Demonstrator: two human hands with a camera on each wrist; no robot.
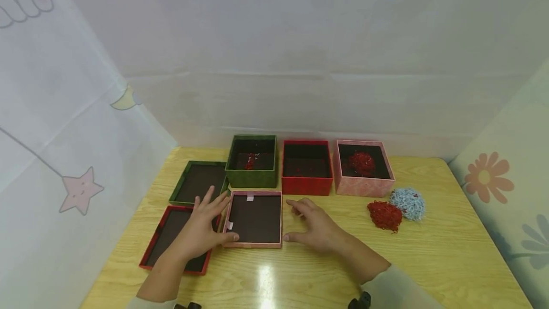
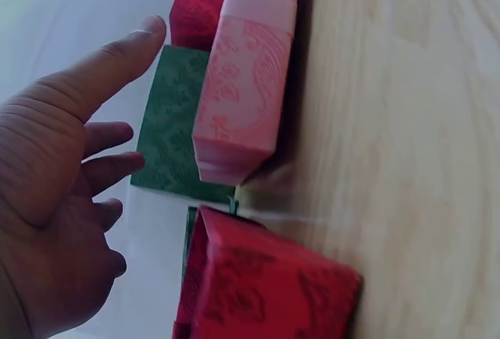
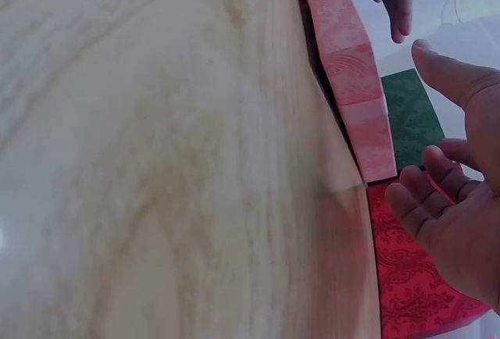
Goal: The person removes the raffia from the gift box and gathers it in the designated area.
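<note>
A pink box lid [image 1: 254,245], dark inside and hollow side up, lies flat on the table in the head view. At its left edge is my left hand [image 1: 202,232], fingers spread, thumb tip over the near left corner. My right hand [image 1: 316,229] stands beside the lid's right edge, fingers loosely bent and holding nothing. Seen from the left wrist, the pink lid's patterned side [image 2: 244,81] is beyond the left thumb. In the right wrist view, my right hand [image 3: 461,222] hovers beside the lid's pink side [image 3: 355,81].
Behind stand a green box [image 1: 250,179] with red shreds, a red box [image 1: 306,186], and a pink box [image 1: 364,187] holding a red shred clump. A green lid [image 1: 199,182] and red lid [image 1: 171,240] lie left. Red shredded paper [image 1: 385,216] and pale blue shredded paper [image 1: 409,203] lie right.
</note>
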